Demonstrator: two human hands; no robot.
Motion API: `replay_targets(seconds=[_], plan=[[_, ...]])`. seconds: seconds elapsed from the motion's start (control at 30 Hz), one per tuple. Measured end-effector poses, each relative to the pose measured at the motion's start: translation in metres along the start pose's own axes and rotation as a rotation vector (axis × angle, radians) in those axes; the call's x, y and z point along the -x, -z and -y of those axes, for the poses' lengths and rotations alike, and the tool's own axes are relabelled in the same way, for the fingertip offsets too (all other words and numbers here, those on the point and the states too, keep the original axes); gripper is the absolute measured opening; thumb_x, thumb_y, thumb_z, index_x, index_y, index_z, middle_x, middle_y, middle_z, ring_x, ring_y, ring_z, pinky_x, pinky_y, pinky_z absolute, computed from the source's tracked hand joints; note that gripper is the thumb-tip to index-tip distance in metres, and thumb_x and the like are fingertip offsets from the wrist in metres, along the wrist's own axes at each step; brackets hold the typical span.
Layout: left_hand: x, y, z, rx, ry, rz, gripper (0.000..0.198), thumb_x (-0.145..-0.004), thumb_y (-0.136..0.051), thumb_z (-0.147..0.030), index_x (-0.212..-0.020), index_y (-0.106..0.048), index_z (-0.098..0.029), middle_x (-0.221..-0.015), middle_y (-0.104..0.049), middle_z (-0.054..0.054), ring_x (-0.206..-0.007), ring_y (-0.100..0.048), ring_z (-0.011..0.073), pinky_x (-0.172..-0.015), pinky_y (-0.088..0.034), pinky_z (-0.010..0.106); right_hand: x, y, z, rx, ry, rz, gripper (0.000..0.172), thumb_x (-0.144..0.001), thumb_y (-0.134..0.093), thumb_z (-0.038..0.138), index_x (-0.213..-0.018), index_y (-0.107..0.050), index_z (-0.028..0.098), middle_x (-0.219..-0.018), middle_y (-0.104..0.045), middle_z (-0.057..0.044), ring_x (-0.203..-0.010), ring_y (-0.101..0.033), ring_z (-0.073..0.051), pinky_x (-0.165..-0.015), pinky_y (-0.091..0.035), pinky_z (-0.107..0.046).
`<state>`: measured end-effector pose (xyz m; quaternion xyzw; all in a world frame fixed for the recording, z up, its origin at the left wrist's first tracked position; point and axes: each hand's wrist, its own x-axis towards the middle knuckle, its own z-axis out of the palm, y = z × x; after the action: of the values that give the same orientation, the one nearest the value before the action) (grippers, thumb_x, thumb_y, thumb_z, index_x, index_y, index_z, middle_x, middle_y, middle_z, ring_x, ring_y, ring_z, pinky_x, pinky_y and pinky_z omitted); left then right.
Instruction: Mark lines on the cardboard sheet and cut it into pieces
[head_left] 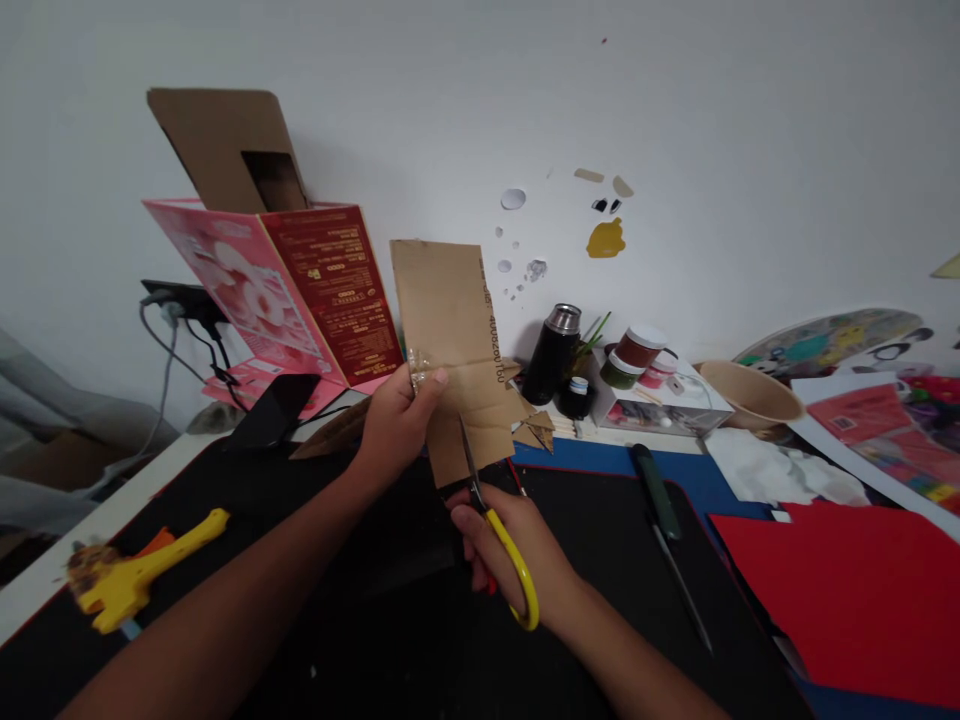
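Raised above the black mat (592, 510) is a brown cardboard piece (450, 310) with printed numbers along its right edge and a strip of clear tape at its left. My left hand (397, 420) grips its left edge, thumb across the front. From below, yellow-handled scissors (517, 560) meet the cardboard's lower edge, one blade lying over its front. My right hand (510, 540) is closed around the scissor handles. Part of the lower blade is hidden behind the cardboard. Small cardboard scraps (536, 430) lie just behind, to the right.
At the left are a yellow glue gun (142, 575), a phone (274, 410) and a pink-and-red box (337, 290). A black thermos (553, 355) and paint jars (637, 350) stand by the wall. On the right lie a green-handled knife (664, 510) and red sheet (847, 600).
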<state>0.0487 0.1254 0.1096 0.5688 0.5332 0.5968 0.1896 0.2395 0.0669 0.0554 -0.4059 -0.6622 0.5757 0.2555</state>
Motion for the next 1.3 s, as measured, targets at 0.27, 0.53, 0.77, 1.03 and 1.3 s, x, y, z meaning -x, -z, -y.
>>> replay_targets(seconds=[0.27, 0.53, 0.77, 1.03, 1.3], plan=[[-0.0001, -0.0002, -0.0002, 0.006, 0.024, -0.001, 0.033, -0.095, -0.058, -0.052, -0.096, -0.069, -0.021, -0.092, -0.077, 0.003, -0.086, -0.067, 0.0234, -0.077, -0.053, 0.034, -0.001, 0.0018, 0.0001, 0.037, 0.014, -0.027, 0.041, -0.103, -0.061, 0.057, -0.112, -0.074, 0.019, -0.063, -0.061, 0.004, -0.044, -0.06, -0.01, -0.042, -0.044, -0.018], [0.0001, -0.0004, -0.0013, 0.006, 0.024, -0.004, 0.031, -0.094, -0.059, -0.05, -0.091, -0.069, -0.021, -0.089, -0.075, 0.004, -0.085, -0.066, 0.0232, -0.078, -0.054, 0.034, 0.0011, -0.0015, 0.0034, 0.07, 0.007, -0.044, 0.039, -0.104, -0.058, 0.056, -0.096, -0.069, 0.019, -0.054, -0.055, 0.006, -0.04, -0.056, -0.011, -0.04, -0.042, -0.018], [0.0004, -0.0014, 0.0016, 0.017, 0.028, -0.008, 0.031, -0.094, -0.059, -0.051, -0.09, -0.067, -0.021, -0.087, -0.074, 0.003, -0.082, -0.065, 0.0227, -0.075, -0.052, 0.034, 0.0, -0.0029, 0.0027, 0.101, -0.018, -0.063, 0.032, -0.104, -0.058, 0.05, -0.093, -0.064, 0.02, -0.049, -0.052, 0.008, -0.037, -0.053, -0.011, -0.037, -0.039, -0.017], [0.0002, -0.0025, 0.0053, 0.002, 0.029, -0.009, 0.032, -0.094, -0.059, -0.052, -0.087, -0.067, -0.021, -0.083, -0.072, 0.002, -0.078, -0.062, 0.0219, -0.073, -0.051, 0.033, -0.0015, -0.005, -0.0011, 0.123, -0.077, -0.1, 0.035, -0.104, -0.059, 0.052, -0.085, -0.059, 0.022, -0.048, -0.049, 0.008, -0.036, -0.05, -0.011, -0.034, -0.034, -0.018], [0.0014, -0.0035, 0.0066, 0.001, 0.023, -0.012, 0.032, -0.094, -0.058, -0.052, -0.084, -0.064, -0.022, -0.08, -0.069, 0.001, -0.074, -0.059, 0.0205, -0.069, -0.049, 0.033, -0.0017, -0.0063, -0.0061, 0.128, -0.057, -0.112, 0.037, -0.104, -0.059, 0.055, -0.088, -0.062, 0.022, -0.046, -0.045, 0.008, -0.035, -0.049, -0.011, -0.036, -0.032, -0.018]])
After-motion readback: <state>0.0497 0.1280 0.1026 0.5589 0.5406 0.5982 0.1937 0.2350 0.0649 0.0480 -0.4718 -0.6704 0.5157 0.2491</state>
